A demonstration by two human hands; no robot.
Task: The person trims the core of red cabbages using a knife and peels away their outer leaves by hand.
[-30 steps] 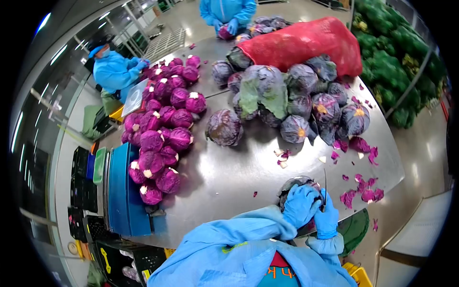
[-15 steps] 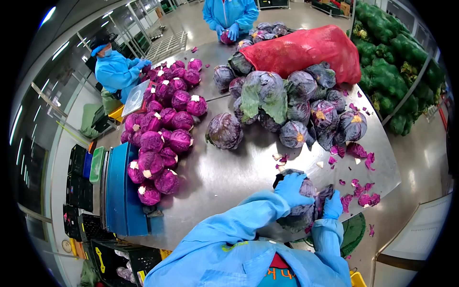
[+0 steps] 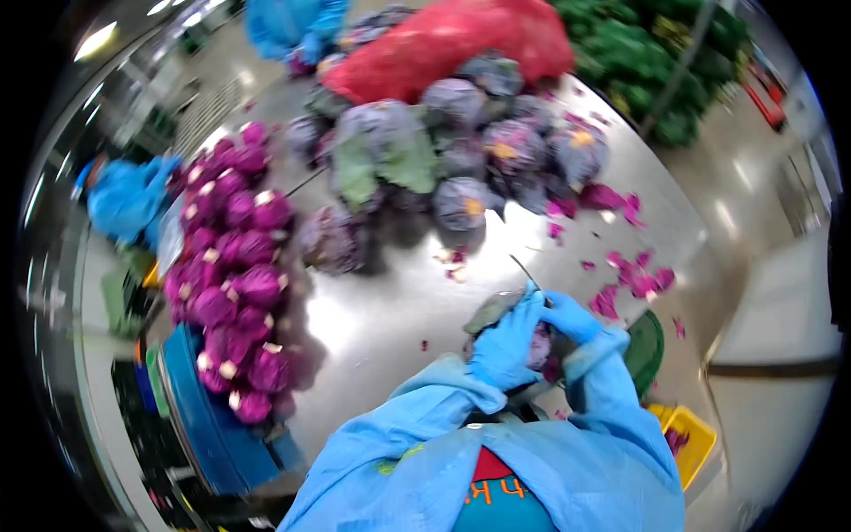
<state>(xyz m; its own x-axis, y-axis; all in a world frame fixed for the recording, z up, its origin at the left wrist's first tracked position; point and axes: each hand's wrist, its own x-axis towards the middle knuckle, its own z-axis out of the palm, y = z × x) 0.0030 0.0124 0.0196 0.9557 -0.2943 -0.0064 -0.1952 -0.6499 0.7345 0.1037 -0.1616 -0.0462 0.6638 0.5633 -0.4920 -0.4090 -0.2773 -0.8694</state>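
A partly leafy red cabbage (image 3: 538,348) rests on the metal table close to my body. My left hand (image 3: 510,341), in a blue glove, presses on the cabbage from the left and hides much of it. My gloved right hand (image 3: 570,317) is closed at its upper right, with a thin dark knife blade (image 3: 523,269) sticking out past the fingers; the handle is hidden. Loose green-purple outer leaves (image 3: 493,310) stick out at the cabbage's upper left.
Trimmed purple cabbages (image 3: 238,284) are heaped at the left, beside a blue bin (image 3: 208,417). Untrimmed cabbages (image 3: 461,204) and a red mesh sack (image 3: 452,49) lie at the back. Leaf scraps (image 3: 640,277) are to the right. Two people in blue stand across the table and at the left.
The view has swung right and blurred. My hands, apart on the cabbage half a second ago, are now close together at its top, and the knife blade shows again.
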